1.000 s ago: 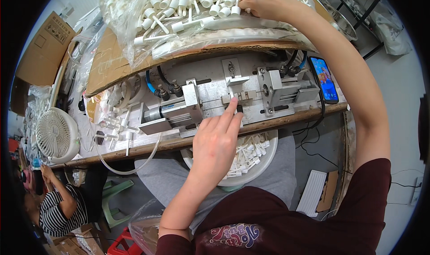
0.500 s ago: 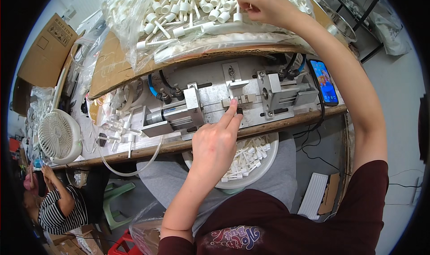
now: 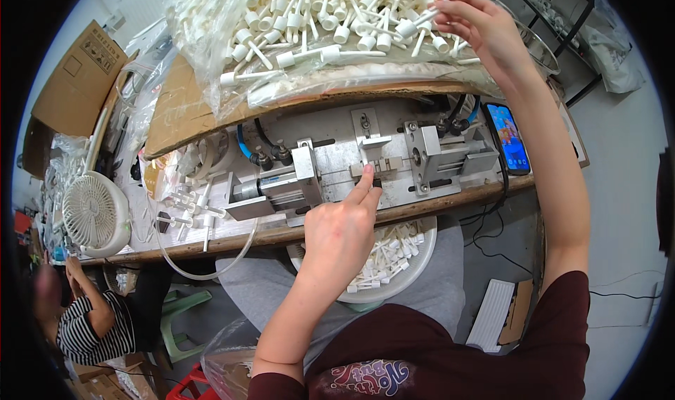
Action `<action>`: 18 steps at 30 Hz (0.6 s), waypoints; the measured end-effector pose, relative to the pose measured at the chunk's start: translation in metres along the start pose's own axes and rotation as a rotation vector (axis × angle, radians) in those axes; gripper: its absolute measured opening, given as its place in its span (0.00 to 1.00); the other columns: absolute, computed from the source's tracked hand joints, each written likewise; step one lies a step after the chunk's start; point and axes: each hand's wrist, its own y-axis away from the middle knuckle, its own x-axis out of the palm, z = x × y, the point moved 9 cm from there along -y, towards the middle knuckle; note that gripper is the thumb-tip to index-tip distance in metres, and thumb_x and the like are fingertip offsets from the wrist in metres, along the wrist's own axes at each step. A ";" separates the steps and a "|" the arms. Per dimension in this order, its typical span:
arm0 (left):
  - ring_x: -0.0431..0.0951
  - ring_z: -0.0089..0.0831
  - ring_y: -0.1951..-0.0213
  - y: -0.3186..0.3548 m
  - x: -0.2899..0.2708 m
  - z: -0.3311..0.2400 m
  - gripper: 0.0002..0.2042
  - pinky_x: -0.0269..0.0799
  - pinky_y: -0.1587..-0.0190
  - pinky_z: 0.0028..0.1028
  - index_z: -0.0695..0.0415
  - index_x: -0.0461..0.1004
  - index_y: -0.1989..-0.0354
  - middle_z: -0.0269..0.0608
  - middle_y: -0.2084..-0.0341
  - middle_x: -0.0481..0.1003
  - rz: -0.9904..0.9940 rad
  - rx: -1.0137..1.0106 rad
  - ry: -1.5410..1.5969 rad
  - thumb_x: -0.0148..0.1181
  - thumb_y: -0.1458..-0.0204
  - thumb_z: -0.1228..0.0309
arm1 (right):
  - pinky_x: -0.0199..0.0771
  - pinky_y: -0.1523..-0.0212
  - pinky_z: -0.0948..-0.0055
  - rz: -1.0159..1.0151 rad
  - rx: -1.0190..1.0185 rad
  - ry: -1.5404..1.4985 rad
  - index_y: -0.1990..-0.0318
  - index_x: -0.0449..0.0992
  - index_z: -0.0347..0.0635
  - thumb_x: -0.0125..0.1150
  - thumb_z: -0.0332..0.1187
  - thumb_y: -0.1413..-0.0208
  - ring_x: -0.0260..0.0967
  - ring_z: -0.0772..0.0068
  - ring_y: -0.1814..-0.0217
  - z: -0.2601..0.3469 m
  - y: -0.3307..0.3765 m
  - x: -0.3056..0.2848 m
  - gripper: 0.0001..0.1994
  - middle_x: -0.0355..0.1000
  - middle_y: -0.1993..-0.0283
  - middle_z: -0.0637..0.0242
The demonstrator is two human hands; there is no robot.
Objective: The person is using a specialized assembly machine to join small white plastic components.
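Note:
My left hand reaches over the table edge with its index and middle fingers stretched out. Its index fingertip rests on a small metal holding block in the middle of a metal clamping fixture; whatever lies under the fingertip is mostly covered. At the upper right, my right hand is over a heap of white capped sticks. Between its fingertips it pinches one white capped stick, whose cap points toward the heap.
Metal cylinder units with hoses flank the block. A phone lies right of the fixture. A bowl of white pieces sits on my lap below the table edge. A fan and loose white parts are at left; a seated person is beyond.
My right hand has moved right across the heap, its fingers less curled, and a capped stick now shows at its fingertips. My left hand stays at the block.

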 end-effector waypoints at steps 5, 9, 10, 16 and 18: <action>0.83 0.39 0.71 -0.001 -0.001 0.000 0.13 0.78 0.68 0.33 0.56 0.81 0.59 0.38 0.48 0.79 0.020 0.000 -0.002 0.67 0.55 0.74 | 0.76 0.49 0.78 -0.012 -0.008 -0.195 0.44 0.73 0.32 0.60 0.31 0.37 0.74 0.82 0.56 0.001 0.043 0.002 0.17 0.77 0.51 0.61; 0.83 0.39 0.71 -0.001 -0.002 0.001 0.13 0.78 0.68 0.33 0.56 0.81 0.59 0.38 0.48 0.79 0.021 -0.016 -0.002 0.67 0.55 0.75 | 0.78 0.55 0.81 -0.072 0.048 -0.280 0.46 0.74 0.33 0.60 0.29 0.39 0.75 0.82 0.59 0.011 0.090 0.017 0.15 0.77 0.51 0.58; 0.83 0.39 0.72 -0.001 -0.001 0.000 0.13 0.78 0.68 0.33 0.56 0.81 0.59 0.38 0.48 0.79 0.020 -0.009 -0.001 0.66 0.55 0.75 | 0.78 0.56 0.79 -0.066 0.053 -0.331 0.49 0.76 0.35 0.61 0.28 0.40 0.76 0.79 0.60 0.014 0.100 0.020 0.13 0.78 0.53 0.58; 0.82 0.36 0.76 0.004 -0.003 -0.008 0.12 0.77 0.72 0.30 0.57 0.82 0.59 0.39 0.50 0.80 -0.044 0.043 -0.088 0.65 0.54 0.76 | 0.79 0.59 0.82 -0.069 0.147 -0.354 0.48 0.75 0.32 0.60 0.28 0.38 0.75 0.82 0.64 -0.002 0.143 0.024 0.13 0.78 0.52 0.56; 0.81 0.35 0.78 0.006 -0.004 -0.010 0.11 0.76 0.73 0.29 0.57 0.82 0.60 0.39 0.51 0.81 -0.064 0.056 -0.105 0.65 0.54 0.77 | 0.79 0.60 0.81 -0.082 0.184 -0.375 0.48 0.75 0.32 0.60 0.27 0.38 0.75 0.82 0.64 -0.010 0.156 0.025 0.13 0.78 0.53 0.55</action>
